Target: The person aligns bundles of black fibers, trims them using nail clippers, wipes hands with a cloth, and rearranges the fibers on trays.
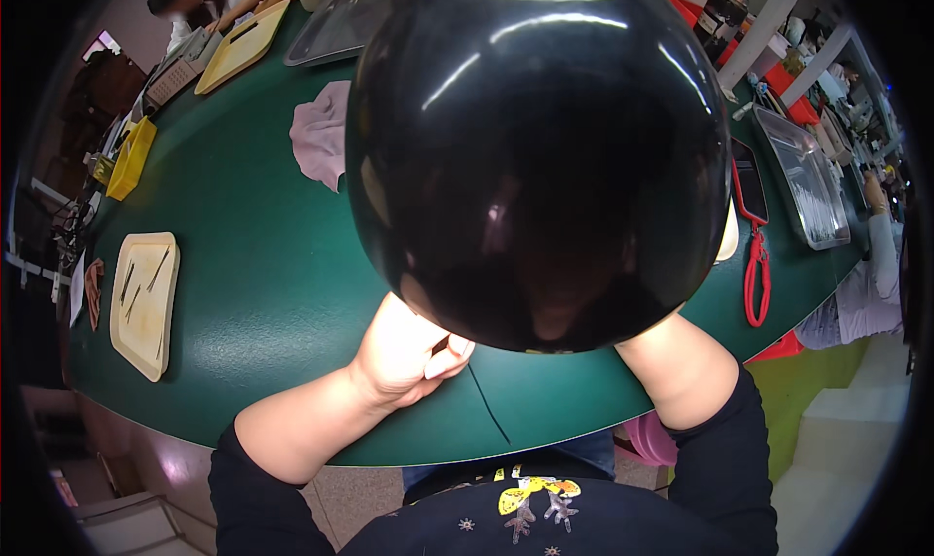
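A large glossy black dome, apparently a lamp shade [545,167], fills the middle of the view and covers most of what lies under it. At its lower left edge, brightly lit, is my left hand [413,357], its fingers curled closed. Whatever they hold, if anything, is hidden. A thin dark strand [489,405] runs over the green table [253,254] from beside this hand toward the near edge. My right forearm [681,371] reaches under the dome's lower right side, so that hand and its fingers are out of sight behind it.
At left lies a cream tray [146,308] with several thin dark tools, tweezers-like. A yellow bin [132,159], a pinkish cloth [321,136] and metal trays [331,26] stand farther off. At right are a red-cased phone [749,181] with a strap and another metal tray [803,177]. Other people sit around the table.
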{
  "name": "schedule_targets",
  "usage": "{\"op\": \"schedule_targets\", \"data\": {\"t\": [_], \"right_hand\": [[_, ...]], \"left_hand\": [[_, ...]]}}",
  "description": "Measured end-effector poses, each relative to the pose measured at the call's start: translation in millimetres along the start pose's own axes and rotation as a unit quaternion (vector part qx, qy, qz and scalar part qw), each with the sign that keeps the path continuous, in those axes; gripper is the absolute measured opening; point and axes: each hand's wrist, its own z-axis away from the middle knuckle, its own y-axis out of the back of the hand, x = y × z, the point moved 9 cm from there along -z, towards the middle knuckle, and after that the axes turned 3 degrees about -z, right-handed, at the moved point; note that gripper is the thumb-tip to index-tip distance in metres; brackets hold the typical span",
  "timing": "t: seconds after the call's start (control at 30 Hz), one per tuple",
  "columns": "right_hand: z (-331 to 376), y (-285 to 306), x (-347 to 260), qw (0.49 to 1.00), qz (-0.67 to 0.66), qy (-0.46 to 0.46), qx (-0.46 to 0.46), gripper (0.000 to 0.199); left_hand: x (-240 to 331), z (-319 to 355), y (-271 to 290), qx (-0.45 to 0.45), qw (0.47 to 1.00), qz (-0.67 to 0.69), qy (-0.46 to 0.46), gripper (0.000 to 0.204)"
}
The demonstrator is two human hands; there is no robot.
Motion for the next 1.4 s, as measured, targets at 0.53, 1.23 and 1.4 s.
{"op": "schedule_targets", "data": {"t": [0.53, 1.23, 1.4], "right_hand": [[-13.7, -25.6, -17.1, 0.964, 0.255, 0.070, 0.027, 0.038], [-4.2, -6.5, -30.7, 0.977, 0.186, 0.093, 0.043, 0.033], [-0.9, -18.7, -39.9, 0.980, 0.174, 0.077, 0.051, 0.026]], "left_hand": [[0.5, 0.5, 9.8, 0.067, 0.981, -0.182, 0.024, 0.016], [-1.1, 4.7, 16.1, 0.086, 0.933, -0.344, 0.055, 0.019], [1.9, 3.2, 14.1, 0.080, 0.940, -0.328, 0.053, 0.027]]}}
